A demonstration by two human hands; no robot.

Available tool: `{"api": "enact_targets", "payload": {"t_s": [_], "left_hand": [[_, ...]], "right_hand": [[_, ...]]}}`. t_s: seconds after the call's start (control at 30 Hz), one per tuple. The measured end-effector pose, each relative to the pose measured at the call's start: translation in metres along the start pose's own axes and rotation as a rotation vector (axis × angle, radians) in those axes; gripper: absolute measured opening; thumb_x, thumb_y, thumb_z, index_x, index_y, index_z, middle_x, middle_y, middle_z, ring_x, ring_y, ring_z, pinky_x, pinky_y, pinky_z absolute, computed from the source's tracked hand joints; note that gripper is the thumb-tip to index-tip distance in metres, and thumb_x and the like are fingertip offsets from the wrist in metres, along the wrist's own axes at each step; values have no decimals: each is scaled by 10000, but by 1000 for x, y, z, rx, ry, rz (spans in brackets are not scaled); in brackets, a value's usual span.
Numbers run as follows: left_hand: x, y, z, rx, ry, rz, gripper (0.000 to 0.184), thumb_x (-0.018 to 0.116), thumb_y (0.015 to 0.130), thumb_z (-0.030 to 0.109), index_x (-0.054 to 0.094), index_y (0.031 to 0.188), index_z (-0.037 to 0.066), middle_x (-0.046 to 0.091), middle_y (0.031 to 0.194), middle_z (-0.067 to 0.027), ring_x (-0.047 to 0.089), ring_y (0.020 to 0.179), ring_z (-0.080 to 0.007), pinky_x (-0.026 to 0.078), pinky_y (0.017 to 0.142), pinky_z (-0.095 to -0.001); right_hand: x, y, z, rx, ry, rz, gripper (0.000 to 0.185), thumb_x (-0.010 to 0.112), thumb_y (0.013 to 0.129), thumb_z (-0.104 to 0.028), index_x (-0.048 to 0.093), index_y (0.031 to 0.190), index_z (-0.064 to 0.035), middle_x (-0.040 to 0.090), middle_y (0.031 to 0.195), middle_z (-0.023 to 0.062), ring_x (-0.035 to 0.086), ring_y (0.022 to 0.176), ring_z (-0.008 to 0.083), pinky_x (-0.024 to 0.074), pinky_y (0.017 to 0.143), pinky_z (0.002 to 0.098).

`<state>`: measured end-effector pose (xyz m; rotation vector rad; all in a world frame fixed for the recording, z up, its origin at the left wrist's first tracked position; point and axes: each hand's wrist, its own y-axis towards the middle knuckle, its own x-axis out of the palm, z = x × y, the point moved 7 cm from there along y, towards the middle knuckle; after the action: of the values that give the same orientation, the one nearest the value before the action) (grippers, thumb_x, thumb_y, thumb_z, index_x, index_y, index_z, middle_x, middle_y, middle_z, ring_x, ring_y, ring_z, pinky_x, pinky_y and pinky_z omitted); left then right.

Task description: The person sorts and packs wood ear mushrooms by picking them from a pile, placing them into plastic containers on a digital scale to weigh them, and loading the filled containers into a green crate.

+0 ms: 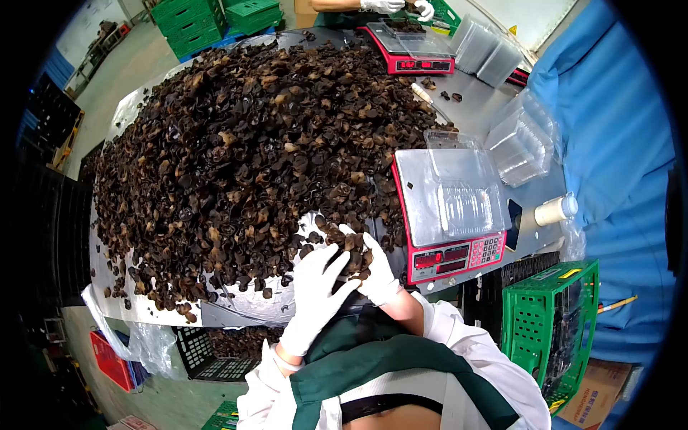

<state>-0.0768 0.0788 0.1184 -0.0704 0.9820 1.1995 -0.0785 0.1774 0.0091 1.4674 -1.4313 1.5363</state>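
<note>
A large heap of dark brown wood ear mushrooms (258, 136) covers the table in front of me. Near its front edge my right hand (378, 276), in a white glove, curls around a small clump of wood ear mushrooms (356, 252). My left hand (315, 292), also gloved in white, is beside the clump with its fingers stretched and apart. Its fingertips reach the clump's near side; whether they press on it is hard to see. Right of my hands stands a red scale (459, 254) bearing an open clear plastic box (466, 208).
Stacked clear boxes (523, 143), a phone (513, 223) and a white cylinder (556, 210) lie right of the scale. A green crate (552, 322) stands at lower right, a black crate (215, 352) below the table. Across the table, a gloved person works by another red scale (412, 50).
</note>
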Motion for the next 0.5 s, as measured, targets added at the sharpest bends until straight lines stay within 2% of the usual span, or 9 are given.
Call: {"api": "enact_targets", "payload": {"t_s": [0.03, 0.13, 0.2, 0.23, 0.3, 0.33, 0.37, 0.47, 0.5], "left_hand": [[7, 0, -1, -19, 38, -54, 399, 750, 696, 134, 641, 1076, 81, 585, 1124, -113, 532, 1051, -301, 423, 885, -405], [8, -7, -18, -69, -98, 79, 340, 737, 714, 105, 634, 1034, 55, 593, 1078, -118, 563, 977, -289, 445, 849, -372], [1, -7, -26, -165, -265, 196, 315, 719, 736, 51, 627, 1037, 42, 602, 1044, -114, 569, 973, -272, 462, 849, -347], [-1, -6, -31, -236, -259, 221, 338, 739, 716, 75, 638, 1039, 56, 627, 1013, -98, 570, 951, -281, 446, 856, -371], [-6, 5, -29, -201, -204, 185, 344, 728, 736, 107, 638, 1065, 64, 631, 1026, -101, 565, 976, -293, 442, 871, -376], [1, 9, -32, -131, -97, 56, 367, 695, 772, 134, 630, 1129, 76, 614, 1117, -120, 555, 1040, -309, 428, 918, -385], [0, 9, -29, -131, -97, 57, 367, 695, 772, 134, 630, 1129, 76, 614, 1117, -120, 555, 1040, -309, 428, 918, -385], [1, 6, -20, -70, -69, 53, 402, 657, 786, 107, 623, 1187, 100, 534, 1286, -141, 508, 1165, -325, 393, 991, -403], [-1, 5, -12, 25, -81, 86, 338, 664, 756, 88, 662, 1094, 104, 544, 1278, -135, 499, 1172, -332, 408, 968, -418]], "right_hand": [[-6, 5, 0, -58, -5, 54, 458, 345, 990, -358, 466, 1302, -45, 565, 1234, 101, 579, 1077, 241, 477, 947, 384], [-8, 7, 3, -85, -23, 76, 392, 352, 988, -321, 527, 1220, -59, 582, 1214, 80, 583, 1074, 229, 472, 947, 372], [1, 4, 3, -66, -45, 12, 398, 354, 988, -325, 526, 1229, -59, 582, 1217, 82, 580, 1082, 233, 463, 960, 375], [9, 3, 6, -42, -69, -52, 405, 355, 987, -328, 524, 1237, -59, 582, 1220, 83, 576, 1090, 237, 454, 973, 378], [3, -1, 11, -10, -5, 5, 420, 346, 992, -329, 516, 1260, -54, 582, 1226, 87, 568, 1108, 238, 444, 987, 379], [1, 0, 13, 5, 48, -51, 427, 338, 995, -326, 505, 1276, -51, 578, 1237, 89, 563, 1118, 236, 436, 997, 377], [-4, 0, 14, 3, 61, -52, 427, 332, 996, -319, 503, 1281, -50, 577, 1240, 91, 562, 1122, 235, 433, 1001, 378], [-1, -1, 11, -31, 37, -15, 421, 318, 1000, -296, 500, 1286, -46, 575, 1246, 93, 560, 1126, 234, 433, 1003, 375], [2, -5, 8, -62, -12, 25, 415, 315, 1001, -286, 504, 1282, -46, 576, 1245, 92, 561, 1123, 235, 437, 998, 373]]}}
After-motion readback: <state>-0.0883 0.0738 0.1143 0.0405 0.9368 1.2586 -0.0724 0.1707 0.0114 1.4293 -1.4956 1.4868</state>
